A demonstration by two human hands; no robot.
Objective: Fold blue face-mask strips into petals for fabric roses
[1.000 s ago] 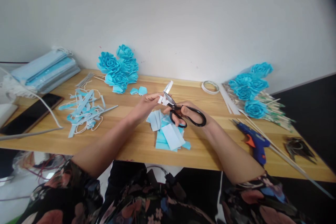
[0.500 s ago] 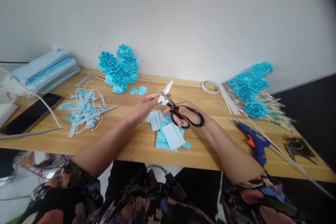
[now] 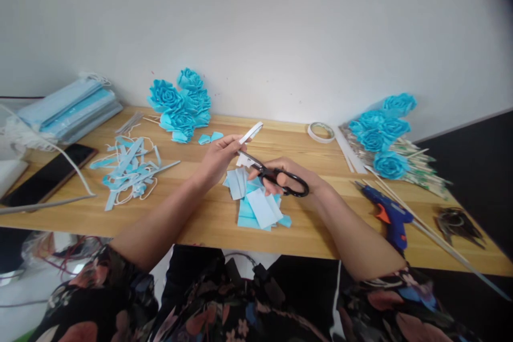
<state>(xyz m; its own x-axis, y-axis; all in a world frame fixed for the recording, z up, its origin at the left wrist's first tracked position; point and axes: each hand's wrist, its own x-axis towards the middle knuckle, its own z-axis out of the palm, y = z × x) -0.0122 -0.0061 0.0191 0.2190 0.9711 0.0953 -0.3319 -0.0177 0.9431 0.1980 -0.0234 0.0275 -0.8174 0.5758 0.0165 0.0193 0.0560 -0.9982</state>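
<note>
My left hand (image 3: 218, 157) pinches a small white strip (image 3: 250, 133) that sticks up and to the right above the table. My right hand (image 3: 285, 176) grips black-handled scissors (image 3: 274, 175), blades pointing left with a small white cut piece (image 3: 241, 161) at their tips, just below the strip. Under both hands lies a pile of light blue cut rectangles (image 3: 256, 203) on the wooden table (image 3: 200, 214).
Blue paper roses (image 3: 180, 104) lie at the back, more roses on sticks (image 3: 380, 136) at the right. A tape roll (image 3: 321, 132), a blue glue gun (image 3: 388, 216), blue scraps (image 3: 128, 168), stacked face masks (image 3: 68, 107) and a phone (image 3: 48, 173) surround the work area.
The scissors have dropped lower and come away from the strip. My left hand lifted the strip slightly and tilted it flatter; a small white piece now sits at the blade tips.
</note>
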